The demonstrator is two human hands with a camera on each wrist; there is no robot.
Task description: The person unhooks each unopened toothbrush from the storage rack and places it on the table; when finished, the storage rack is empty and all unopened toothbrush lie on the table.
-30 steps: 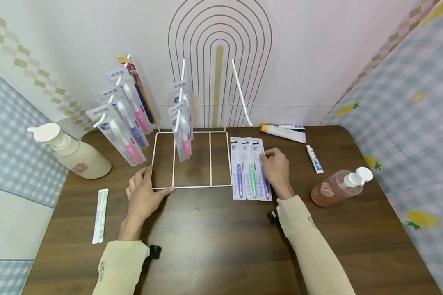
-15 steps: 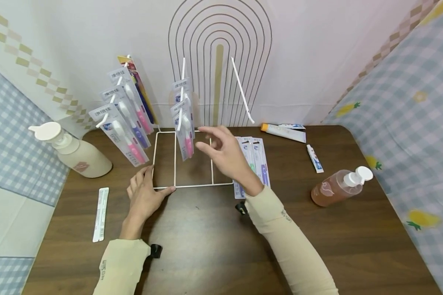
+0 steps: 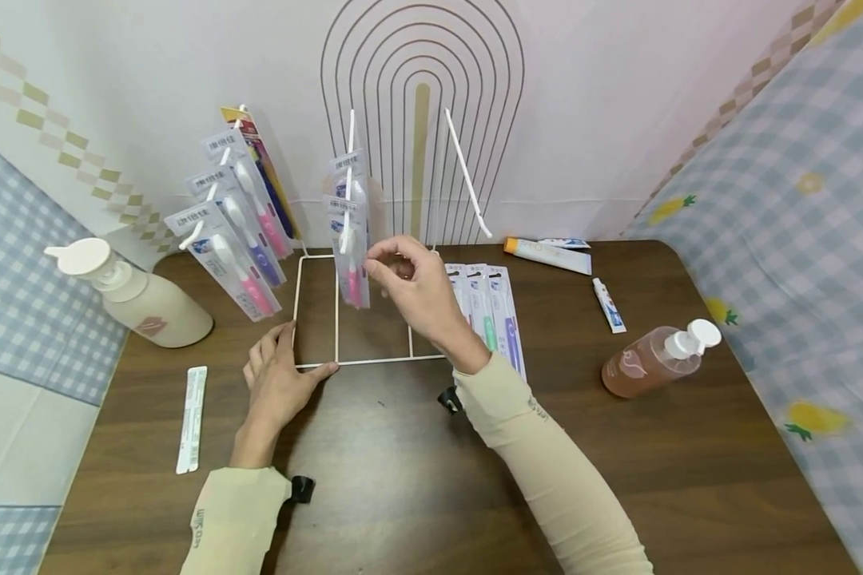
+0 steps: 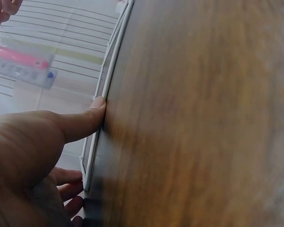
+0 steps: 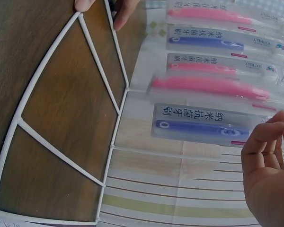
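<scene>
At the front left corner of a white wire display rack [image 3: 374, 364], my left hand [image 3: 276, 375] holds the frame, its thumb on the front bar and its fingers by the side bar. My right hand [image 3: 417, 291] pinches the edge of a packaged pink toothbrush [image 3: 354, 275], which hangs foremost on the middle hook. A packaged purple toothbrush [image 5: 199, 126] hangs behind it in the right wrist view. On the left hook hang several packaged toothbrushes [image 3: 248, 279]. Packaged toothbrushes [image 3: 491, 307] lie right of the rack, partly hidden by my right arm.
The rack's right hook [image 3: 467, 176] carries nothing. A cream pump bottle [image 3: 151, 307] stands left and a pinkish pump bottle [image 3: 640, 363] right. Toothpaste tubes [image 3: 550, 255] lie at the back right, with a small tube [image 3: 608, 305] nearer. A narrow white packet [image 3: 192, 419] lies left.
My right hand has left the toothbrushes on the table and moved left to the middle hook's front pack, which has turned slightly. My left hand has stayed on the rack's corner.
</scene>
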